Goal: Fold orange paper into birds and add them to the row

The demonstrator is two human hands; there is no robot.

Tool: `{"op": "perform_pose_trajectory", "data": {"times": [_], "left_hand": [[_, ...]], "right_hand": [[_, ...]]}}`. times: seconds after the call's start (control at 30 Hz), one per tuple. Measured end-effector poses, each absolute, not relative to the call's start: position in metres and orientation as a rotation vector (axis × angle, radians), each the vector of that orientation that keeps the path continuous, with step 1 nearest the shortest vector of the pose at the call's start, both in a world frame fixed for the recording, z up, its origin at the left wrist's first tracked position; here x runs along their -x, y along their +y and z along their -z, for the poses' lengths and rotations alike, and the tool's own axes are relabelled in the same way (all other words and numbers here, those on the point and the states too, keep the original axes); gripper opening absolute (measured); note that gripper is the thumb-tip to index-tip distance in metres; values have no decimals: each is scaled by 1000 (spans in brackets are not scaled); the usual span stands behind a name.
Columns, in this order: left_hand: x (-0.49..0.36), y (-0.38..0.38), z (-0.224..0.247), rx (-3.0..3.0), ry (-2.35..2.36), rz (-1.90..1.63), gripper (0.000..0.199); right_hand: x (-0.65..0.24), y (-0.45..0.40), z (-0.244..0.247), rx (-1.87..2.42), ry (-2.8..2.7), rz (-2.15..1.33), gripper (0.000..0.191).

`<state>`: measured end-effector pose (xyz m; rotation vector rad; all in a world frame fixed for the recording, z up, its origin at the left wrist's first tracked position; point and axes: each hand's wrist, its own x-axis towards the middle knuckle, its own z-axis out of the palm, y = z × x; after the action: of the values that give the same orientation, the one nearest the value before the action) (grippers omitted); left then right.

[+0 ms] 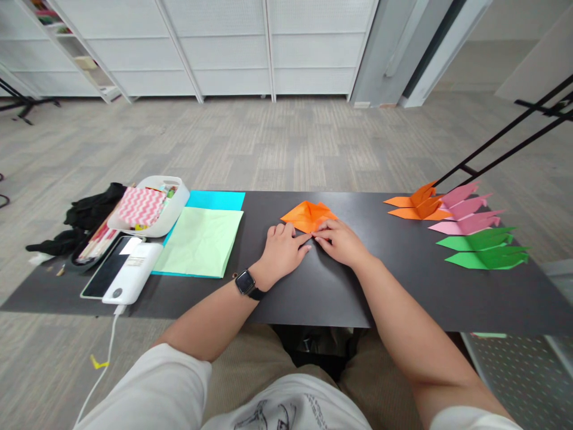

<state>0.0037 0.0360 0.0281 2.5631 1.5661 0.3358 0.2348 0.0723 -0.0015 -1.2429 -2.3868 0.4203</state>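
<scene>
A partly folded sheet of orange origami paper (305, 216) lies on the dark table in front of me. My left hand (283, 249) rests at its near left edge, index finger stretched toward the near corner, the other fingertips on the paper's edge. From the right, my right hand (339, 240) presses its fingers together on that same near corner. Both hands grip the paper there, and their fingers cover part of its lower edge. Off to the right stand folded paper birds in orange (418, 203), pink (468, 209) and green (487, 249).
Pale green paper sheets (201, 242) lie over blue paper (219, 199) on the left. Beyond them are a white basket (172, 206), a phone (105, 272), a white power bank (133, 273) with a cable, and black cloth (96, 206). A black metal stand (505, 128) rises behind the right end.
</scene>
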Motion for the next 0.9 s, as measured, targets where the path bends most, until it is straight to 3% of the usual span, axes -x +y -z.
{"op": "perform_pose_trajectory", "data": {"times": [0.8, 0.9], "left_hand": [[39, 60, -43, -2383, 1985, -112, 40], [43, 64, -46, -2371, 1997, -215, 37]], "right_hand": [[-238, 75, 5, 1212, -2395, -409, 25], [-238, 75, 4, 1206, -2392, -407, 25]]}}
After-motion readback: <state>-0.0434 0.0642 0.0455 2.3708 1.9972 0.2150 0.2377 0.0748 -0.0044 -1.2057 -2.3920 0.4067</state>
